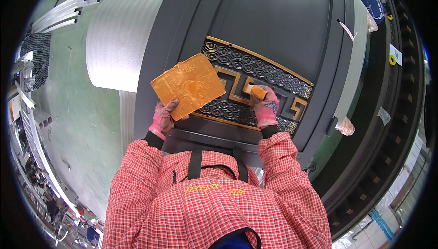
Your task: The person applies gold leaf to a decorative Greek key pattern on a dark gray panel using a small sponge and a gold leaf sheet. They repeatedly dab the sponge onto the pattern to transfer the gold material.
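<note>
My left hand (163, 118), in a pink glove, is closed on the lower edge of a flat square board (185, 82) smeared with gold-orange paint. The board is held tilted over the left part of a dark grey door panel (278, 14). My right hand (266, 108), gloved in pink too, pinches a small sponge block (257, 91) stained with the same paint. That sponge is over the panel's raised key-pattern moulding (236, 86); whether it touches cannot be told. Parts of the moulding are gold, others grey. Black scrollwork bands (260, 66) with gold borders run above and below it.
White foam sheeting (116, 34) lies to the left of the panel on a green floor (77, 126). Metal tubes (68, 14) rest at the far left. A dark conveyor-like rail (365, 176) curves along the right, with a plastic-wrapped item (346, 127) beside the panel.
</note>
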{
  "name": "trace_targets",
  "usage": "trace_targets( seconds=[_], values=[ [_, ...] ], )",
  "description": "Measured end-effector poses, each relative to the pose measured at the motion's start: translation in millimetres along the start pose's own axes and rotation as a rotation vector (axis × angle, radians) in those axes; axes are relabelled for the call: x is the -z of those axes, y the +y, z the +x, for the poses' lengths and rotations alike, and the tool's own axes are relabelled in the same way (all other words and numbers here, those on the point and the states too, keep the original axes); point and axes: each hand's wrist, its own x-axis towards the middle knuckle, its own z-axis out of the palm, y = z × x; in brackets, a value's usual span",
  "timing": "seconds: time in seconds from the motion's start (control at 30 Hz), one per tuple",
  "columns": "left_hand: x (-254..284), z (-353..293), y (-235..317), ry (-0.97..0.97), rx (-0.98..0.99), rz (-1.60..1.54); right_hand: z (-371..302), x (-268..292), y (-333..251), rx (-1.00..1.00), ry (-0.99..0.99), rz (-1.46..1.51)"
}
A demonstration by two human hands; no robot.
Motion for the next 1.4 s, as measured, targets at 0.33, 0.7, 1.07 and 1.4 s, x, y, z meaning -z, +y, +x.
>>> trace_targets(
  seconds=[0.33, 0.7, 1.07, 1.4],
  values=[
    [-8, -1, 0, -0.002, -0.009, 0.017, 4, -7, 1, 0.049, -0.048, -0.128],
    [-13, -1, 0, -0.019, 0.011, 0.025, 19, 2, -5, 0.077, 0.107, -0.124],
    [-15, -3, -1, 0.002, 0.032, 0.032, 18, 16, 17, 0.015, 0.148, -0.185],
    [-13, -1, -2, 0.0, 0.05, 0.007, 18, 32, 41, -0.084, 0.177, -0.161]
  ],
)
